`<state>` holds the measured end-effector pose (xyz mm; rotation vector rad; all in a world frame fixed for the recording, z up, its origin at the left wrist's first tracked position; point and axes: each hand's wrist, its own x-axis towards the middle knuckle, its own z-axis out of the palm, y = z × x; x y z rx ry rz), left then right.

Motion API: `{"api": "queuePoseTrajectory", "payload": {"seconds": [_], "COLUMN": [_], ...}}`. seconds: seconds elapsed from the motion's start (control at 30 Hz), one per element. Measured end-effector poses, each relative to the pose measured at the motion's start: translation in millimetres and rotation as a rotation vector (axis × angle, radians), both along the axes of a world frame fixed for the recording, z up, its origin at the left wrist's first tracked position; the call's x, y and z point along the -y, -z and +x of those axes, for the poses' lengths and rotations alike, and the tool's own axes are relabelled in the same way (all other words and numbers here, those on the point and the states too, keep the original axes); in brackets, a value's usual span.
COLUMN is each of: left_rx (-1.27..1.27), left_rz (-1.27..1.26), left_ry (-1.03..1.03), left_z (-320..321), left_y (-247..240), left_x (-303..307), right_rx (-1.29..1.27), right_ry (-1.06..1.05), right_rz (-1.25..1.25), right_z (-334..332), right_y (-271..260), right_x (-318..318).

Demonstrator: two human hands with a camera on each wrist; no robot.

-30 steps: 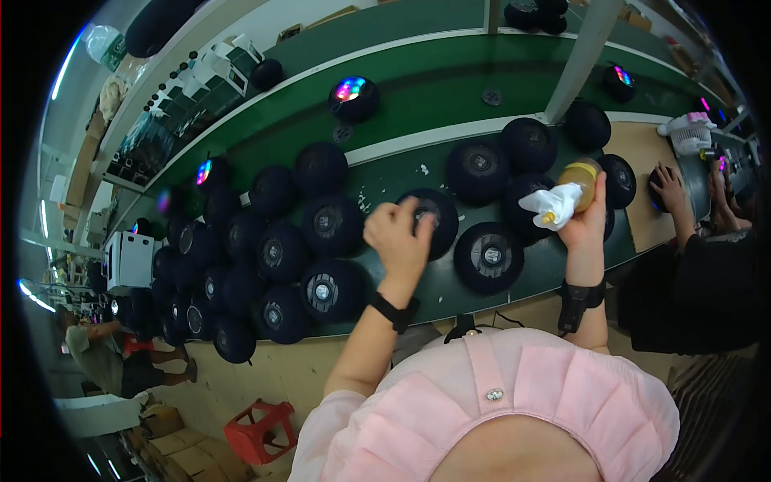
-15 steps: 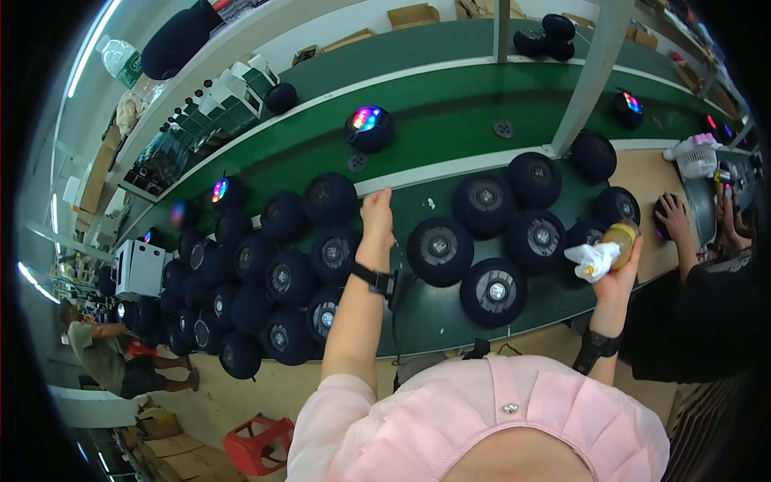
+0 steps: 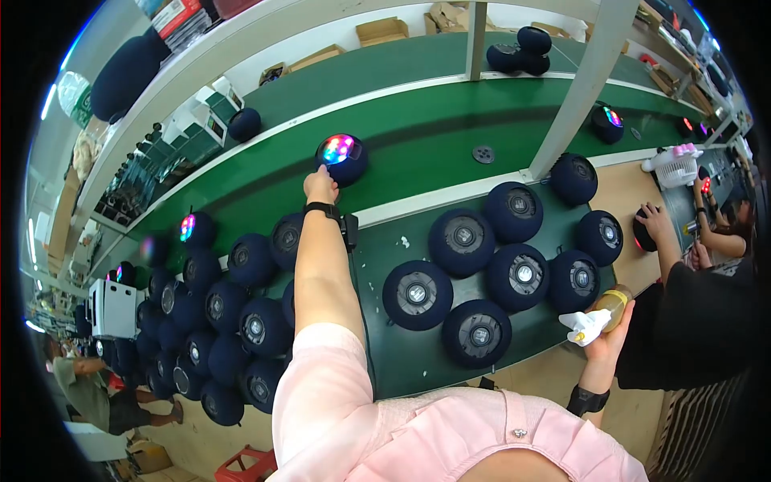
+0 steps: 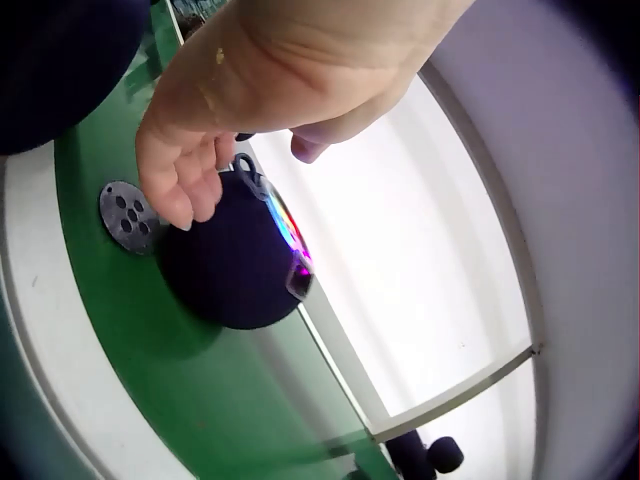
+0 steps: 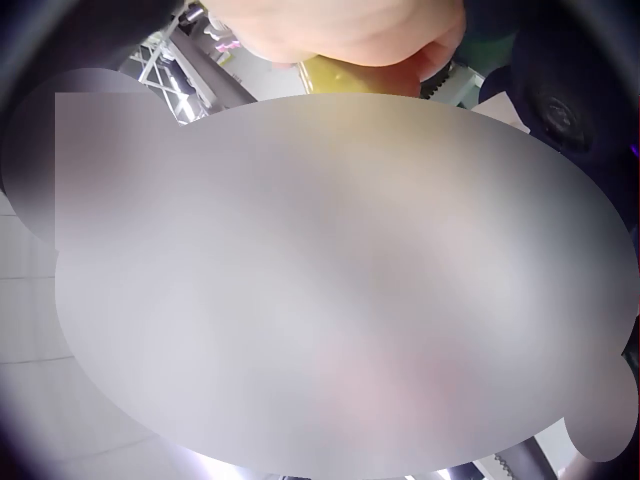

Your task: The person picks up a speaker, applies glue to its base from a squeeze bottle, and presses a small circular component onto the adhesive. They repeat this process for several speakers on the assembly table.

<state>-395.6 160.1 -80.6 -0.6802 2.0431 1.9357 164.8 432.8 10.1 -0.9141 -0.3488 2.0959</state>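
My left hand (image 3: 321, 189) reaches over the green conveyor belt to a round dark-blue speaker (image 3: 347, 167) with coloured lights on its face. In the left wrist view, the fingers (image 4: 180, 185) bend loosely at the speaker's side, near its strap loop (image 4: 246, 172), with the thumb apart from them. Low at the right, my right hand (image 3: 608, 341) grips an amber squeeze bottle (image 3: 615, 300). White wrapping (image 3: 585, 325) surrounds the bottle's neck and its yellow tip points towards the bench. A blurred patch hides most of the right wrist view.
Several dark-blue speakers, such as one with its round base up (image 3: 418, 295), crowd the dark green bench (image 3: 401, 369). A white post (image 3: 582, 88) rises at the belt's edge. A flat disc with holes (image 3: 483, 153) lies on the belt. Another person's hand (image 3: 657, 223) works at the right.
My left hand has moved off the bench speakers, forward and left to the lit speaker on the belt. The right hand has moved lower and right with the bottle. The head view has shifted.
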Motion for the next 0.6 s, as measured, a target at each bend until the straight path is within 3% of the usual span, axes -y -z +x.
{"api": "queuePoseTrajectory", "payload": {"seconds": [0.07,0.13,0.37,0.6], "left_rx": [0.012,-0.134,-0.312,-0.370], "left_rz": [0.049,0.130,0.230,0.262], "left_ry": [-0.007,-0.014,0.145,0.238], "left_z": [3,12,29,113], "left_y": [-7,-17,-70,-149], "left_x": [-2,-6,-3,46], "right_rx": [-0.022,-0.038,-0.060,-0.133], "right_ry": [-0.005,-0.017,-0.099,-0.225], "right_rz": [-0.011,-0.025,-0.031,0.021], "right_z": [-1,-1,-18,-25], "right_y": [0,1,-5,-2], "right_x": [1,1,6,7]}}
